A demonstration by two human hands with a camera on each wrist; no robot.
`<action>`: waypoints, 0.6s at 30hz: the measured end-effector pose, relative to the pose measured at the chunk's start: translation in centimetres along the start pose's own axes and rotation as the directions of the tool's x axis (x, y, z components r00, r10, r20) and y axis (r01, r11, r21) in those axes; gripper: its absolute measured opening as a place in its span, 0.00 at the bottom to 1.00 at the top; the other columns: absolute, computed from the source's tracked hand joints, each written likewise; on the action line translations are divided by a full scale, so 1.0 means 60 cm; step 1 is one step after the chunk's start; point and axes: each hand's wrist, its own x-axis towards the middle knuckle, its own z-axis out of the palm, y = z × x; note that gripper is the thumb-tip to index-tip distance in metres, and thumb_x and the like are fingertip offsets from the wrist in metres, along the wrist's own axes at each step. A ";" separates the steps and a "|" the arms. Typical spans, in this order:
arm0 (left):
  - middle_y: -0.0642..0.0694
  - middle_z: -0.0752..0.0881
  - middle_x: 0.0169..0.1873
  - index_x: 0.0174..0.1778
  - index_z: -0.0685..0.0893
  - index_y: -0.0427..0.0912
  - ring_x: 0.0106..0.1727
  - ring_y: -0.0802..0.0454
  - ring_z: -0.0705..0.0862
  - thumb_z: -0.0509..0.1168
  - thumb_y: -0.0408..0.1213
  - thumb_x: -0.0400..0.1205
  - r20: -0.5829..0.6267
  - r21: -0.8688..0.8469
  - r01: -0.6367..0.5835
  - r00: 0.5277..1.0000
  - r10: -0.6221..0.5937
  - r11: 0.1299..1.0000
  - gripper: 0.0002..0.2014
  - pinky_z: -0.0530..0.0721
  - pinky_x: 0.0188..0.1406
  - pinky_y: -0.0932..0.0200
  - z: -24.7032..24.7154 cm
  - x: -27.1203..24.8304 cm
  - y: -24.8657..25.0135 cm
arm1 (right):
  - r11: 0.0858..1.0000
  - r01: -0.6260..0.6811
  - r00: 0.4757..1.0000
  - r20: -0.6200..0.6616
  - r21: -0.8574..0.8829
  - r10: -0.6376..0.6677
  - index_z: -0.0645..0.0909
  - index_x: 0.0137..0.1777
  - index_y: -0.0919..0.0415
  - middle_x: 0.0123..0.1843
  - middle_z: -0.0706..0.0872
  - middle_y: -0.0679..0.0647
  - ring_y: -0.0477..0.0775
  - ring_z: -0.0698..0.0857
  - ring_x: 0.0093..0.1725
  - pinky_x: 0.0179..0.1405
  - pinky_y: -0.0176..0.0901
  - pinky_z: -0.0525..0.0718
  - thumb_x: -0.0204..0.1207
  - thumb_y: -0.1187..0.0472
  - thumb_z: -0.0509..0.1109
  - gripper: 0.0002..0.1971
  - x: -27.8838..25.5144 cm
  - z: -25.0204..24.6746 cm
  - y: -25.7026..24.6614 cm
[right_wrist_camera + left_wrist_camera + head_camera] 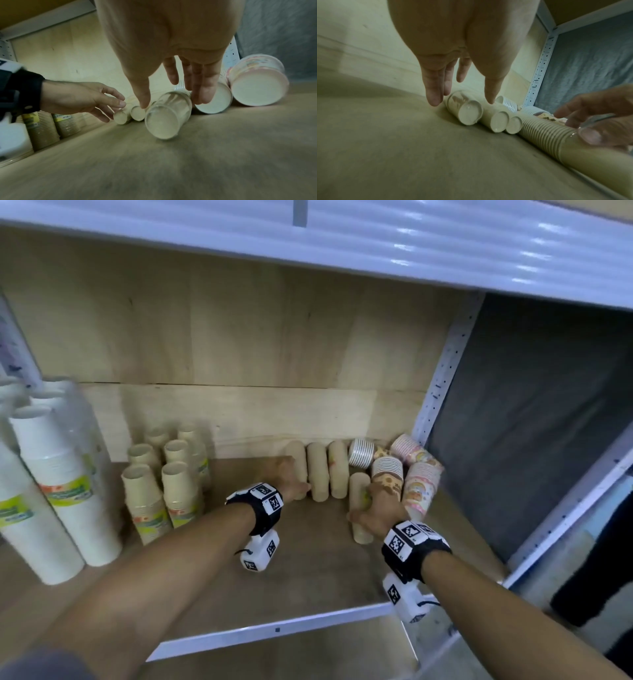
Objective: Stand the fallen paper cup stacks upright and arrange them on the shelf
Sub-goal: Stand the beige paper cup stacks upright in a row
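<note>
Three beige paper cup stacks [317, 470] lie side by side at the back of the wooden shelf [308, 563], their bases [499, 123] facing me. My left hand [294, 479] reaches over the leftmost one [465, 112], its fingers [435, 98] straight, thumb and fingers on either side without closing. A fourth beige stack [359, 508] lies nearer. My right hand [368, 505] grips it, thumb [590, 135] on one side and fingers [200, 94] on the other; its wrapped base [162, 125] points at the right wrist camera.
Fallen patterned cup stacks [421, 484] and a striped white one [361, 453] crowd the right corner by the perforated post [442, 378]. Upright beige stacks [164, 491] and tall white stacks [61, 491] stand at the left. An upper shelf [376, 241] hangs overhead.
</note>
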 end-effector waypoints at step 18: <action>0.44 0.81 0.65 0.71 0.75 0.45 0.65 0.44 0.81 0.69 0.42 0.72 -0.006 0.020 -0.019 1.000 0.019 1.000 0.29 0.81 0.60 0.50 0.008 -0.006 -0.008 | 0.998 -0.051 0.998 -0.023 -0.048 0.050 0.67 0.78 0.56 0.75 0.68 0.61 0.66 0.74 0.72 0.65 0.51 0.76 0.70 0.52 0.77 0.37 -0.017 0.023 -0.008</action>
